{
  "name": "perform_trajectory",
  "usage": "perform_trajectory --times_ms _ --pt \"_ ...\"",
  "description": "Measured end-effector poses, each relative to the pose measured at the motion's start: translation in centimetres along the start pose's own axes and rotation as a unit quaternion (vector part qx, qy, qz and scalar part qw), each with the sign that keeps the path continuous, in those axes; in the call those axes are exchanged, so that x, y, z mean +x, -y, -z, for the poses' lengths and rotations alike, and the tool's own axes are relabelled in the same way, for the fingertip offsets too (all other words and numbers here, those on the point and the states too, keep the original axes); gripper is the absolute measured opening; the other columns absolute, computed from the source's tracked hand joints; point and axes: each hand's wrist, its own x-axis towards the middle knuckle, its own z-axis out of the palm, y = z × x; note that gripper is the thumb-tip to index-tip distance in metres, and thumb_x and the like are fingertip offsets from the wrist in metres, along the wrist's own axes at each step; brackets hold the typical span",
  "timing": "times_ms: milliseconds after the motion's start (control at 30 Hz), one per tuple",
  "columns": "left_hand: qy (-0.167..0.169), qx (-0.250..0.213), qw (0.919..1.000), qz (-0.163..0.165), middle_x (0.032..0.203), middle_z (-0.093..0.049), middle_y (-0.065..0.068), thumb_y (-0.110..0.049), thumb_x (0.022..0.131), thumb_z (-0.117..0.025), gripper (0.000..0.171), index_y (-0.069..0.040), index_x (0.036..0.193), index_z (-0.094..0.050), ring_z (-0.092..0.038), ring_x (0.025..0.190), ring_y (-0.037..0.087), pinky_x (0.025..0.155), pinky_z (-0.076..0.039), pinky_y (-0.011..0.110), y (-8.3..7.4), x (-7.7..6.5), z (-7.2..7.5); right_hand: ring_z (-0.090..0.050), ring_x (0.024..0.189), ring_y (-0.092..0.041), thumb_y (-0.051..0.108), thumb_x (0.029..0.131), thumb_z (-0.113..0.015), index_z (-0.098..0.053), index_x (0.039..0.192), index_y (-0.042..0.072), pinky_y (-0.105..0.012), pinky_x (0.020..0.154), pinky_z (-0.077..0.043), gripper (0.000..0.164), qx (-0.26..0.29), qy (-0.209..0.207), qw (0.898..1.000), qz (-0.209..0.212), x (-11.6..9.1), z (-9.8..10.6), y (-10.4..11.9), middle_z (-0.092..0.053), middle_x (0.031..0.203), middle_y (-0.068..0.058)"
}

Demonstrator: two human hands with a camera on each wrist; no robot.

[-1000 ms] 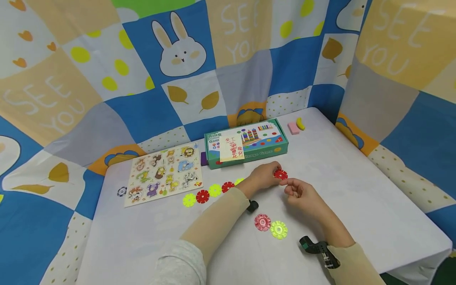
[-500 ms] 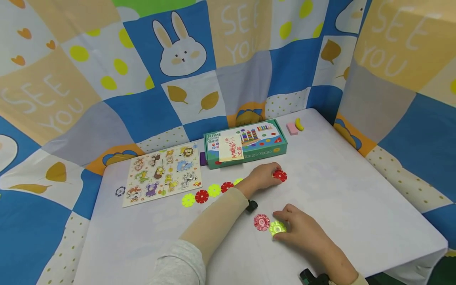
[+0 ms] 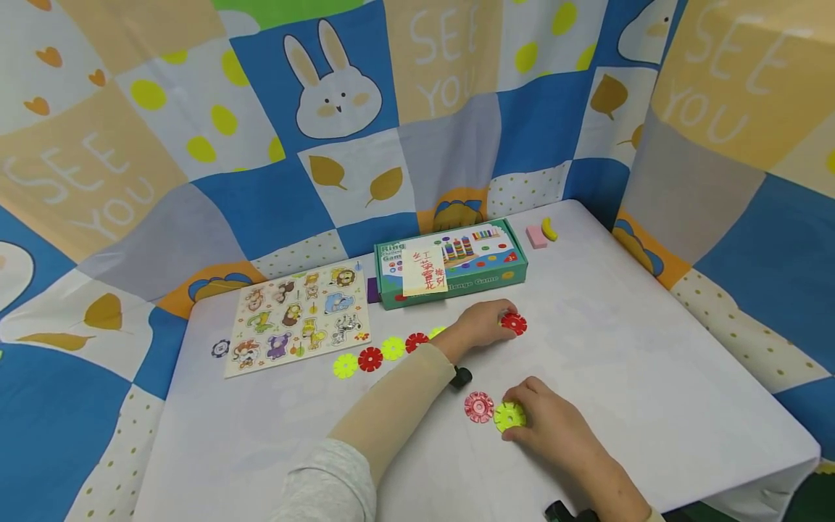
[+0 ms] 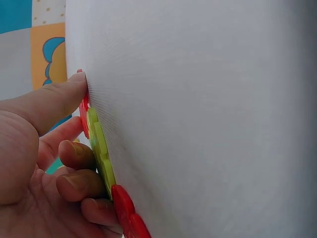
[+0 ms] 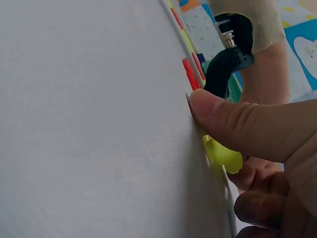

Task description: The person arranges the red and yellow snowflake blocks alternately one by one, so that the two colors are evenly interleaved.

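Note:
My left hand (image 3: 481, 324) pinches a red snowflake disc (image 3: 515, 324) at the right end of a row, its thumb and index finger on the rim. In the left wrist view, a yellow-green disc (image 4: 102, 156) and another red disc (image 4: 130, 215) lie along the curled other fingers. Lower on the table, my right hand (image 3: 551, 422) holds a yellow-green snowflake disc (image 3: 509, 417) between thumb and fingers. That same disc (image 5: 224, 156) shows partly behind the thumb in the right wrist view. Just left of it lies a pinkish-red disc (image 3: 479, 407). The left forearm covers part of the row.
Alternating discs, such as a yellow-green one (image 3: 345, 366) and a red one (image 3: 370, 359), run left of my arm. Behind stand an animal puzzle board (image 3: 296, 319) and a green game box (image 3: 450, 264). A pink block (image 3: 537, 237) and toy banana (image 3: 549, 229) lie at the back right.
My right hand has come down from beside the left hand and taken hold of the yellow-green disc, whose upper face now looks plainer. My left hand stays on the red disc.

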Motion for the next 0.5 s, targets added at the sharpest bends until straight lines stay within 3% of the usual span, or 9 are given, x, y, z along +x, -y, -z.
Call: perform_trajectory --times_ms 133,367,500 --pt "-0.001 -0.001 1.0000 0.001 0.121 -0.056 -0.010 -0.036 0.084 -0.070 0.043 -0.030 0.125 -0.055 -0.048 0.102 0.007 0.090 -0.041 0.029 0.0 0.0 -0.1 -0.046 0.076 -0.001 0.036 0.065 -0.085 -0.066 0.107 0.024 -0.028 0.073 -0.046 0.048 -0.026 -0.001 1.000 0.010 -0.5 -0.1 0.3 -0.051 0.091 0.016" --pt "-0.007 -0.005 1.0000 -0.001 0.122 -0.056 -0.011 -0.036 0.084 -0.070 0.043 -0.030 0.124 -0.056 -0.048 0.102 0.007 0.091 -0.041 0.029 0.0 0.0 -0.1 -0.045 0.068 -0.002 0.041 0.067 -0.083 -0.069 0.110 0.014 -0.023 0.061 -0.046 0.053 -0.109 -0.039 0.989 0.089 -1.1 0.1 0.7 -0.052 0.092 0.009" --pt "-0.005 -0.004 1.0000 -0.002 0.122 -0.056 -0.010 -0.036 0.085 -0.070 0.043 -0.029 0.125 -0.055 -0.048 0.102 0.007 0.091 -0.041 0.029 0.0 -0.1 -0.1 -0.045 0.069 -0.001 0.044 0.065 -0.083 -0.069 0.109 0.015 -0.022 0.061 -0.046 0.055 -0.115 -0.016 0.989 0.091 -0.8 0.5 0.6 -0.052 0.091 0.010"
